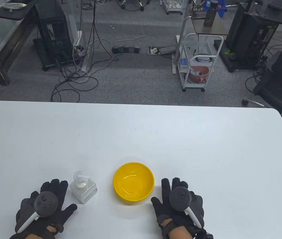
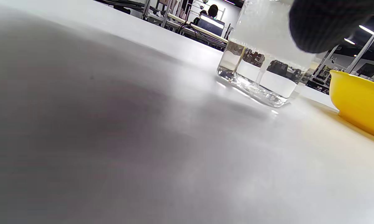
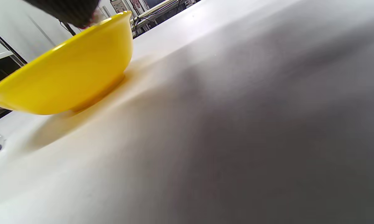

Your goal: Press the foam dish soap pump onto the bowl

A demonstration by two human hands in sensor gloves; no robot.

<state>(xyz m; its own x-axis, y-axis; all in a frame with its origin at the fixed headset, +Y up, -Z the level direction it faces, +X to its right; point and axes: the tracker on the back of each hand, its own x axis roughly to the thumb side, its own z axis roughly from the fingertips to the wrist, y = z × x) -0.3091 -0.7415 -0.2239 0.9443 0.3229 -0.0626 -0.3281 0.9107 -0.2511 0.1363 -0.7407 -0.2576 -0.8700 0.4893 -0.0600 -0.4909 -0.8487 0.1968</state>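
Two gloved hands lie flat on the white worktop (image 1: pixel 141 129), on either side of a soap bottle and a bowl.

The clear foam soap pump bottle (image 1: pixel 83 188) stands upright near the worktop's front edge, left of centre, with the yellow bowl (image 1: pixel 133 182) just beside it on the right, the two apart. The left hand (image 1: pixel 45 206) rests palm down with fingers spread, just left of the bottle, holding nothing. The right hand (image 1: pixel 179 204) rests the same way just right of the bowl, fingers spread and holding nothing. In the left wrist view a gloved fingertip (image 2: pixel 327 21) hangs in front of the bottle.
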